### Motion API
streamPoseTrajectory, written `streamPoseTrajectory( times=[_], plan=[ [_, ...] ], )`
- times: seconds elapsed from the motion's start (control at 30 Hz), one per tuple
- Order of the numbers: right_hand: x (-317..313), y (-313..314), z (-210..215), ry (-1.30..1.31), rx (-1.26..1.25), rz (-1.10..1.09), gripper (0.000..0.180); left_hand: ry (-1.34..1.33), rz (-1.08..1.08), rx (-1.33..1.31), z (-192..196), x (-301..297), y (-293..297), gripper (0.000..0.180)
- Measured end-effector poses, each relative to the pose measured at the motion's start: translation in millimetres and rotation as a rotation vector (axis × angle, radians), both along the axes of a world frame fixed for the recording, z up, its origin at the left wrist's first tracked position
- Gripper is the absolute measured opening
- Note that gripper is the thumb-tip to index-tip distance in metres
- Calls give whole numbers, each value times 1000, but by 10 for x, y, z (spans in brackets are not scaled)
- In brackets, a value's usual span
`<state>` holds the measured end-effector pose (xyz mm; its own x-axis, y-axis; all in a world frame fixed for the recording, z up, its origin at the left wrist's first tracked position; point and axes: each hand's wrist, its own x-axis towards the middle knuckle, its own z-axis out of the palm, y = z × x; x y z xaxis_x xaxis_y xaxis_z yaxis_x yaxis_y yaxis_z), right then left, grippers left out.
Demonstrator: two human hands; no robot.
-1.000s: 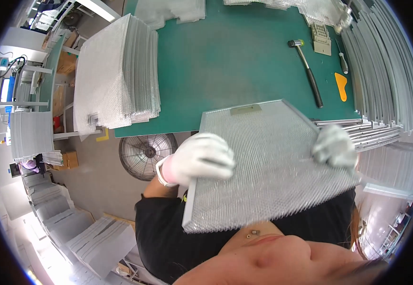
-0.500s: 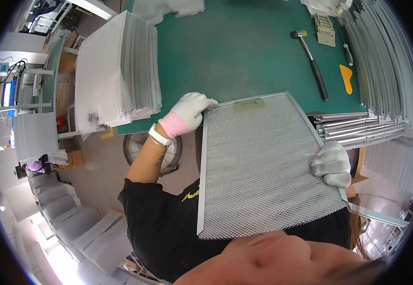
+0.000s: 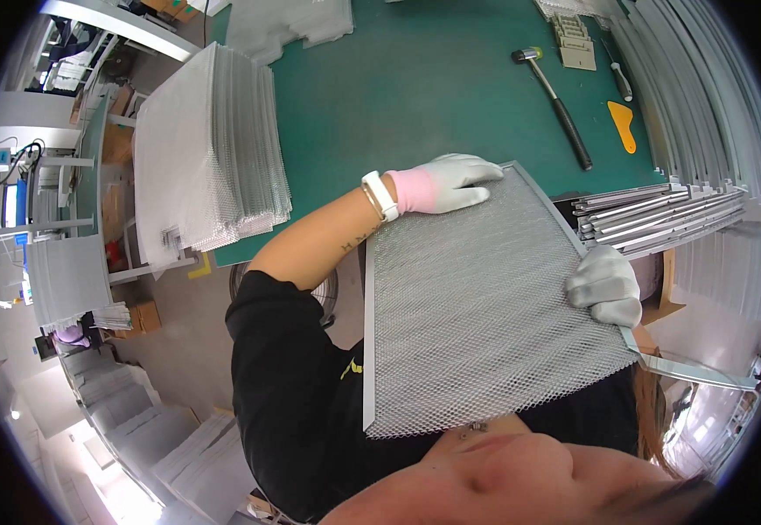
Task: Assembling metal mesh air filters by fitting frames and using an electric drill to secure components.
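Note:
A silver metal mesh filter panel (image 3: pixel 477 306) leans between the table edge and my body, with metal frame strips along its left, right and far sides. Bare mesh shows along the near edge. My left hand (image 3: pixel 450 185), in a white glove with a pink cuff, lies across the panel's far edge, fingers stretched toward the far right corner. It covers the small beige plate there. My right hand (image 3: pixel 605 287), gloved too, is closed around the right edge. A loose-looking metal strip (image 3: pixel 700 372) juts rightward from the near right corner.
On the green table (image 3: pixel 398 96) lie a hammer (image 3: pixel 564 118), a yellow scraper (image 3: pixel 622 127), a screwdriver (image 3: pixel 621 83) and beige plates (image 3: pixel 575 44). Mesh sheets (image 3: pixel 240 149) are stacked at the left. Metal strips (image 3: pixel 660 214) lie at the right, near more upright strips (image 3: pixel 704 105).
My left hand has slid rightward along the far edge, from the far left corner to near the far right one, flattening over the beige plate. My right hand keeps its grip.

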<state>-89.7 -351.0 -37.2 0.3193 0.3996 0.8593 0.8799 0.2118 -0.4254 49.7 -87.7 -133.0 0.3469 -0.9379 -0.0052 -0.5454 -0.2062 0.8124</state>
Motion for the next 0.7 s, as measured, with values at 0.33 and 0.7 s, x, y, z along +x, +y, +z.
streamPoseTrajectory(
  times=[0.33,0.7],
  plan=[
    [279,-112,57,-67,-65,34,22,245,324,14,1039,-278,643,43],
    [991,368,227,402,320,-366,34,-573,792,-1120,1468,-769,674,23]
  ],
)
